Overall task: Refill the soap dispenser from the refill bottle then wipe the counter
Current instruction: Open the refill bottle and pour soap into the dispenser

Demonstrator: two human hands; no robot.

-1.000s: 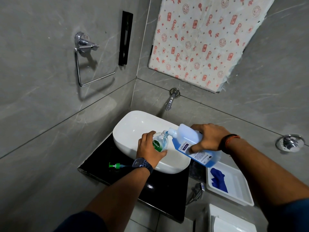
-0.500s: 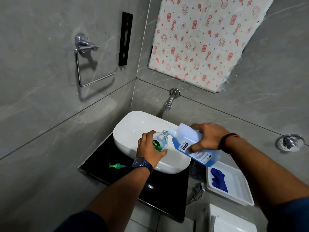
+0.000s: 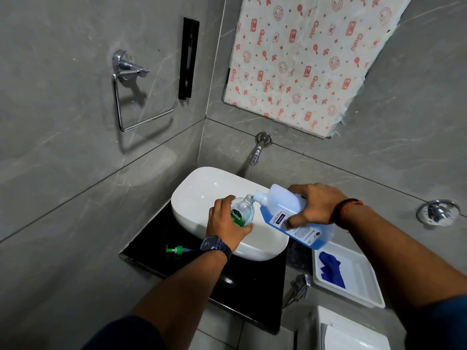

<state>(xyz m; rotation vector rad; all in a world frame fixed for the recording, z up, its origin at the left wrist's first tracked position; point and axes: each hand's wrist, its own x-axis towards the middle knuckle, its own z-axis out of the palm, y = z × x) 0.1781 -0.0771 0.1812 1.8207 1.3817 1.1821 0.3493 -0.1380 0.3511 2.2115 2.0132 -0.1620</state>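
Crowding the corner were a white oval ceramic basin (image 3: pixel 202 195) on a glossy black counter (image 3: pixel 252 286), a chrome wall tap (image 3: pixel 256 154) above it, a chrome towel ring (image 3: pixel 136 97) on the grey tiled wall, and a red-patterned white sheet (image 3: pixel 303 59) hanging behind. A green pump head (image 3: pixel 177 250) lay on the counter just left of the left wrist, and a white plastic tray (image 3: pixel 358 274) off to the right held a crumpled blue cloth (image 3: pixel 331 270). Nothing blocked the pour. Against half a second before, hardly anything had shifted: both bottles and both hands sat in the same spots. The left hand (image 3: pixel 226 223) wrapped its fingers around the clear Dettol-labelled soap dispenser bottle (image 3: pixel 242 213), upright over the basin, thumb curled across the front. The right hand (image 3: pixel 313 208) gripped the translucent refill bottle of blue liquid (image 3: pixel 290 218) from above, fingers pressed on its upper side, thumb on the label; it was tipped leftward, spout touching the dispenser's open neck.
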